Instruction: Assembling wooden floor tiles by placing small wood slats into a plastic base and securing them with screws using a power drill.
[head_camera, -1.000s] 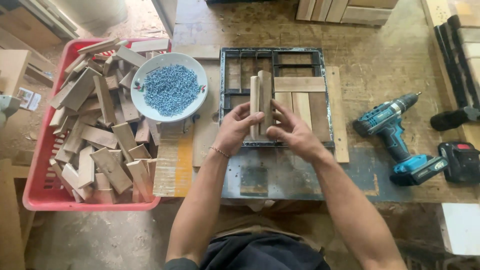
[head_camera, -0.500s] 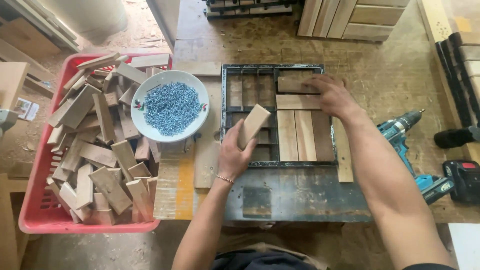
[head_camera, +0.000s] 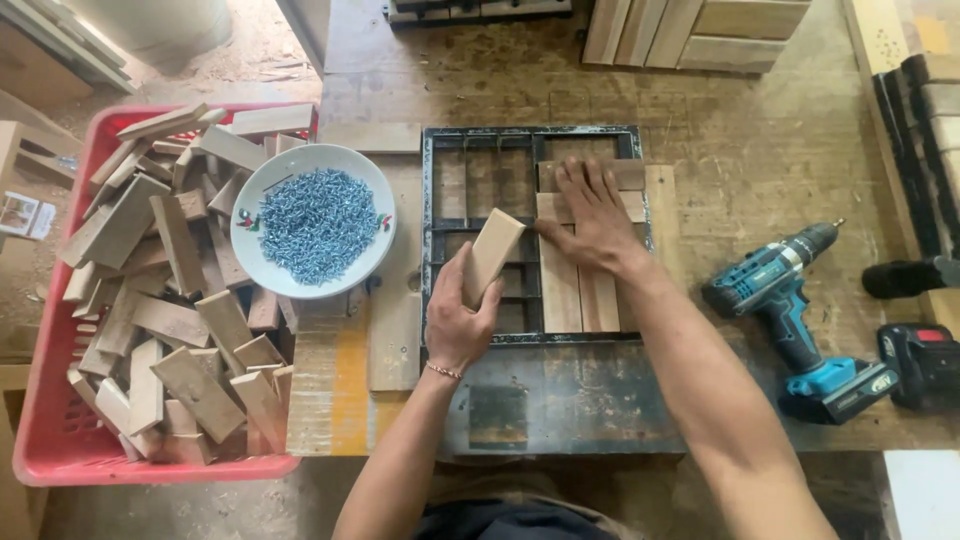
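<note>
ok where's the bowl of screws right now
In the head view, the white bowl of screws sits left of the black metal frame, resting on the wood blocks at the red crate's right edge.

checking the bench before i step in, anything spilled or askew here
Nothing spilled: the screws sit inside the white bowl. That bowl rests atop loose wood blocks in the red crate, which looks precarious. The left hand holds one block.

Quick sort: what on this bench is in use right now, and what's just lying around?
In use:
left hand gripping a wooden block
right hand pressing the wooden slats
black metal frame holding those slats

Lying about:
red crate of wood offcuts
white bowl of screws
teal cordless drill
spare battery
</note>
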